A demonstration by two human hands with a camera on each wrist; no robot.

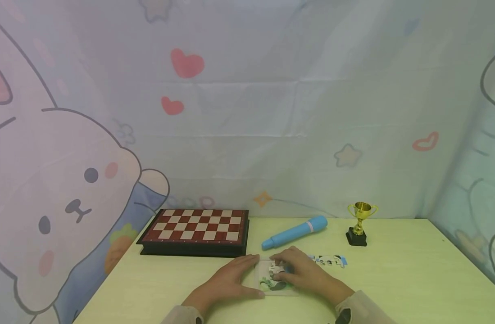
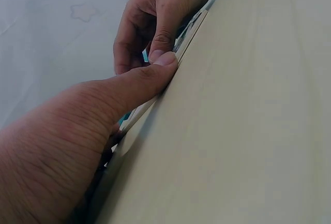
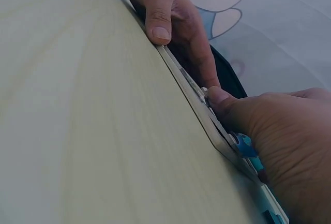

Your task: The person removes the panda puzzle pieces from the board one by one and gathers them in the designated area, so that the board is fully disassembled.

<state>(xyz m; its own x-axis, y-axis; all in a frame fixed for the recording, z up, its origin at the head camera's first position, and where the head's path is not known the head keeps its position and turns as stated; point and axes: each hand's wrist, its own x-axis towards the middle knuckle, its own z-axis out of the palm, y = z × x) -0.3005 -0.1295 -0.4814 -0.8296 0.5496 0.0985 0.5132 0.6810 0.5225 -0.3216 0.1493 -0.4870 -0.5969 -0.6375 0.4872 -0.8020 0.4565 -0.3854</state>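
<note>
A small jigsaw board [image 1: 283, 294] with a pale frame and a partly visible panda picture lies flat on the table between both hands. My left hand [image 1: 228, 280] holds its left side, the thumb at the near corner and the fingers at the far corner. Over the right part of the board, my right hand [image 1: 306, 272] has curled fingers and pinches a puzzle piece, mostly hidden beneath them. In the right wrist view a blue-edged piece [image 3: 243, 145] shows under that hand. More puzzle pieces [image 1: 331, 260] lie right of the board, partly behind the right hand.
A red-and-white chessboard box [image 1: 194, 229] sits at the back left of the pale table [image 1: 425, 279]. Behind the hands lies a blue marker-shaped tube [image 1: 296, 233]. A small gold trophy [image 1: 358, 225] on a black base stands at the back right, before a printed cloth backdrop [image 1: 247, 157].
</note>
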